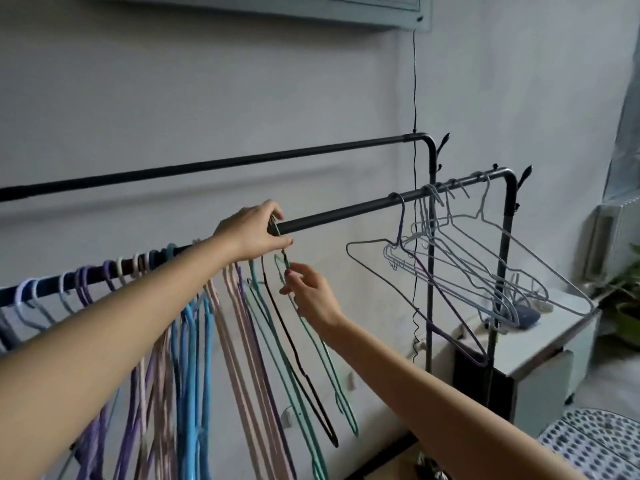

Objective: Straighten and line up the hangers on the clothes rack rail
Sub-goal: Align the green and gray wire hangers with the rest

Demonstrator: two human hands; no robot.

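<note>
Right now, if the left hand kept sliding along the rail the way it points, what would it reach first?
Bare rail, then probably the purple wire hanger at the near edge of the loose group; depth is hard to judge. The left hand grips the green hanger's hook.

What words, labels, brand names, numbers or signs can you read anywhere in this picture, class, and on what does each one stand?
None can be read.
The hangers, rack rail, wall and white cabinet bear no visible print.
The unit at the top of the wall shows no legible label.
The spotted fabric carries a pattern only.
</note>
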